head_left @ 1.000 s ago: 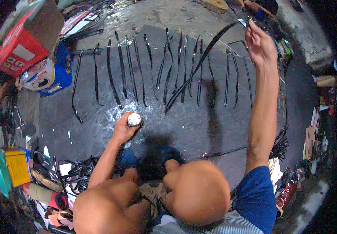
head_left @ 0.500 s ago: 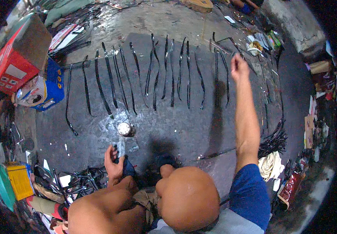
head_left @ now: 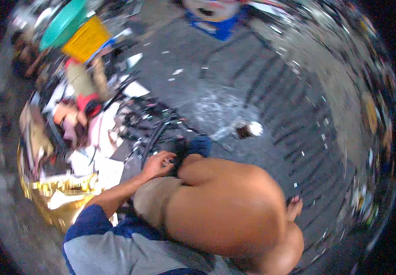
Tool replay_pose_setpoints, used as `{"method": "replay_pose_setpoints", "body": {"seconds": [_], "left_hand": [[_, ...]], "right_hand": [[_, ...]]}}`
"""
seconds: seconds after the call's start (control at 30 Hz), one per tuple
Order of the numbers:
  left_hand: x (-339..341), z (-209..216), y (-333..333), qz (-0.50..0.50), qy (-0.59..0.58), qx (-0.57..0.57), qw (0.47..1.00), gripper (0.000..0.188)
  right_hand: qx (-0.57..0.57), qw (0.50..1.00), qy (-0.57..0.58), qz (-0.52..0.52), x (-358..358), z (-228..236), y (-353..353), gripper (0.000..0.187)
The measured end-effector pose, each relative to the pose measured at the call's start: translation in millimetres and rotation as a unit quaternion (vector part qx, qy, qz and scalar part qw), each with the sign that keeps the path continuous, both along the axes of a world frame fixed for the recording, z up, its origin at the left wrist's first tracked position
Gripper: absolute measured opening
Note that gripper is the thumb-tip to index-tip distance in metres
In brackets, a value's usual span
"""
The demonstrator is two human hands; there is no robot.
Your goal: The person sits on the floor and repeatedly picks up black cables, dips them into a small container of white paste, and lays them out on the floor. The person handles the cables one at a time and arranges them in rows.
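Note:
My left hand (head_left: 157, 166) is beside my bent left leg, next to a tangled heap of black strips (head_left: 154, 126). Its fingers are curled, with something dark at the fingertips that blur keeps me from naming. A patch of skin shows beyond my knees at the right; I cannot tell whether it is my right hand or a foot. On the dark floor mat (head_left: 179, 55), a small round white-topped container (head_left: 255, 129) stands in front of my legs. Black strips (head_left: 271, 75) lie side by side in a row across the mat, smeared by motion.
Far left are a green basin (head_left: 65, 25), a yellow container (head_left: 87, 40) and a khaki and red item (head_left: 79, 82). Papers and gold foil (head_left: 72, 201) are heaped beside my left arm. At the top is a blue box (head_left: 216, 30). Scattered litter lies along the right.
My view has swung left, so the scene is turned and blurred. My left hand has come in by the black heap. My right arm no longer stretches over the row of strips.

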State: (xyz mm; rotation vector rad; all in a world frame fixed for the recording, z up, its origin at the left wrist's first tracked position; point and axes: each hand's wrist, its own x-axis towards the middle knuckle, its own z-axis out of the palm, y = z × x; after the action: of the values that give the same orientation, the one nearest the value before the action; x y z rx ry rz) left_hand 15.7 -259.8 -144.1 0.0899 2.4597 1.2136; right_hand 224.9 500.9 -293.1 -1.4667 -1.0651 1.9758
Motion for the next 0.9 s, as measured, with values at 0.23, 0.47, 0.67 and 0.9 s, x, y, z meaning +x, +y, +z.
{"method": "replay_pose_setpoints", "body": {"seconds": [0.23,0.47,0.67,0.9], "left_hand": [[70.0,-26.5,-24.5,0.042,0.036,-0.064,0.996,0.022],[-70.9,-11.8,-2.6,0.193,0.247,-0.080,0.946,0.019],[-135.5,-19.8,-5.1,0.161,0.025,-0.229,0.960,0.034],[-127.2,-41.6,-17.5,0.314,0.017,-0.109,0.943,0.034]], "right_hand": [[0.042,0.983,-0.142,0.110,-36.8,-3.6,-73.9,0.029],[0.157,0.939,-0.112,0.286,-96.2,1.5,-121.9,0.017],[0.218,0.868,-0.098,0.435,-181.7,81.7,-251.3,0.012],[0.405,0.746,-0.080,0.523,-261.7,127.4,-358.5,0.086]]}}
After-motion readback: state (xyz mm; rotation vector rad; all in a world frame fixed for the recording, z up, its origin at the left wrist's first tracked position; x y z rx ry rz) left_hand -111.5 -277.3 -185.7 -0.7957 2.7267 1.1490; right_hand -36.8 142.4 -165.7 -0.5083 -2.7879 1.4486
